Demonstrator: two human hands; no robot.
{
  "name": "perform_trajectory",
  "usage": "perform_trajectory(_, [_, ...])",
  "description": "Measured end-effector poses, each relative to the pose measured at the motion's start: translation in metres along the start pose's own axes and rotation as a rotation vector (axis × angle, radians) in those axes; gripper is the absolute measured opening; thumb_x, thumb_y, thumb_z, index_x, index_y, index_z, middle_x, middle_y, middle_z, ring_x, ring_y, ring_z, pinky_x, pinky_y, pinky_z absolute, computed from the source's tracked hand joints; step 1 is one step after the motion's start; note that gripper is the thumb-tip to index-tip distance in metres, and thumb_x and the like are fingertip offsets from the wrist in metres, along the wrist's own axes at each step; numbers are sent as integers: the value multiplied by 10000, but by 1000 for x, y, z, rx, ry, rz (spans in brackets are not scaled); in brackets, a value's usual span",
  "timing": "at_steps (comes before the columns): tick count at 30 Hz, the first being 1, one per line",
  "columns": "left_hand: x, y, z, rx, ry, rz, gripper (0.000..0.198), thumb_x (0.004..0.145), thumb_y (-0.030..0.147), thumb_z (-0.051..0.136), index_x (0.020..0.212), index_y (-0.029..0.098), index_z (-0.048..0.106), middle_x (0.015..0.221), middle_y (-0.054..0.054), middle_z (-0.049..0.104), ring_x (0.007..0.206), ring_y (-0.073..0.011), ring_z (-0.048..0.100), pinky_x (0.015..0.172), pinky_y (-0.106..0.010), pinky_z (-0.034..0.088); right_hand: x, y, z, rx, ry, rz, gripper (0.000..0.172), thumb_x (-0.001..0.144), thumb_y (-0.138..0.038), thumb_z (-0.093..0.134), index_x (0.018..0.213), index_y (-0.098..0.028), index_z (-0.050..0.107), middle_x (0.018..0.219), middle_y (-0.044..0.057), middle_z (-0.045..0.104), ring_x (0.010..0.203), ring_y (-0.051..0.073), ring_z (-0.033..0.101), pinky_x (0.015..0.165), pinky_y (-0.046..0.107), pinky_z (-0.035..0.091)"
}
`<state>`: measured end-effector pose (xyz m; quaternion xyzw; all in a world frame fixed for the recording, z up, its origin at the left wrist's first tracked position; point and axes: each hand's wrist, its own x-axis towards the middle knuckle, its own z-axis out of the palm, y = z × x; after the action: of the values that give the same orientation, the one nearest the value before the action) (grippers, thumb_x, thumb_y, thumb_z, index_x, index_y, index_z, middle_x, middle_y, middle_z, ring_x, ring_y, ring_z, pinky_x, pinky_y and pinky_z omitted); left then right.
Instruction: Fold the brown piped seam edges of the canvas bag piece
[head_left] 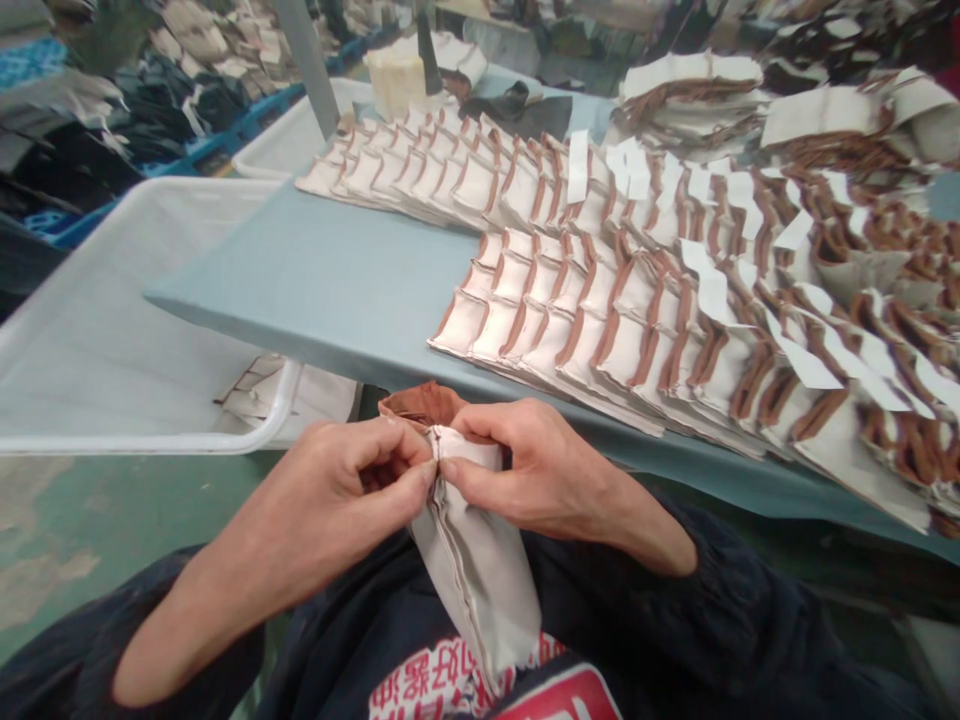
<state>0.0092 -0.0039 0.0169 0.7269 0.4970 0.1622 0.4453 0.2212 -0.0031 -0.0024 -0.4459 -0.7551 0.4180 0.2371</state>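
A sewn off-white fabric piece (487,570) with a brown lining hangs down in front of my body, its seam running lengthwise. My left hand (360,490) pinches the seam at the upper edge between thumb and forefinger. Right beside it, my right hand (525,465) grips the same edge, thumb on the pale outer side. The two thumbs almost meet at the seam. Behind my fingers the brown lining (424,403) shows at the opening. Some fingertips are hidden by the cloth.
Overlapping rows of similar off-white and brown pieces (555,310), many with white paper slips (709,283), lie on the blue-grey table (315,270). A white plastic bin (135,300) stands at left. Folded stacks (690,100) and a cream container (395,82) sit farther back.
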Motion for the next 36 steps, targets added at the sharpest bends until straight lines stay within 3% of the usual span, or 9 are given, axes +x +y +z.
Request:
perform_trajectory(14, [-3,-1,-2,-44,-85,-48,277,908,368,606,734,178,708,644,12,623,583,-128,509,514,-218,375,-1,2,2,117,-43,81,173,885,-215,677,748,-192,575,661,-58,467,611,106,406,590,277,238])
perform_trajectory(18, [0,-1,1,-59,-81,-60,293,901,381,590,713,171,669,657,10,597,607,-131,492,526,-225,363,-2,0,3,80,-26,67,241,893,-219,659,700,-196,517,632,-62,430,602,104,380,589,286,223])
perform_trajectory(24, [8,-8,8,-312,-80,-77,222,828,317,658,671,179,583,600,55,489,573,-102,407,516,-212,320,0,9,4,186,-56,89,156,868,-246,624,740,-194,550,668,-52,469,612,108,402,564,267,256])
perform_trajectory(30, [6,-23,17,-664,-114,-106,220,854,294,681,690,180,588,604,53,549,543,-90,442,519,-209,357,5,27,10,512,-180,38,243,860,-411,623,789,-197,533,717,-44,458,650,118,411,582,250,349])
perform_trajectory(33, [4,-24,19,-649,-84,-68,211,873,288,677,708,177,607,614,51,567,553,-89,458,528,-203,373,5,25,8,428,-144,30,245,866,-407,633,785,-191,551,717,-37,489,664,124,435,598,252,352])
perform_trajectory(36, [2,-18,18,-489,-18,0,212,879,287,646,700,177,617,610,49,570,563,-97,475,527,-199,385,4,16,5,193,-17,-27,212,854,-363,671,770,-190,584,680,-47,512,623,116,443,586,256,317])
